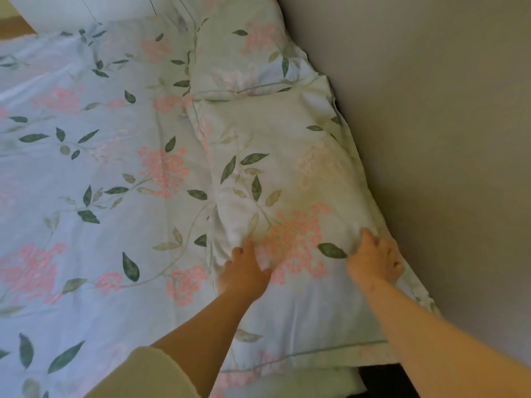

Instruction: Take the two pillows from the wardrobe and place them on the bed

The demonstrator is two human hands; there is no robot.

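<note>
Two pillows in pale floral covers lie on the bed (71, 173) along the wall side. The near pillow (281, 173) stretches from the middle toward me; the far pillow (247, 58) lies beyond it at the top. My left hand (244, 268) rests on the near pillow's left part, fingers pressed into the fabric. My right hand (373, 259) presses on its right edge beside the wall, fingers spread and curled over the edge. Neither hand lifts the pillow.
A grey wall (431, 110) runs along the right of the bed. The bed's cover carries the same pink flowers and green leaves. A dark gap (382, 380) shows at the bed's near right corner. Something white (86, 7) lies at the top left.
</note>
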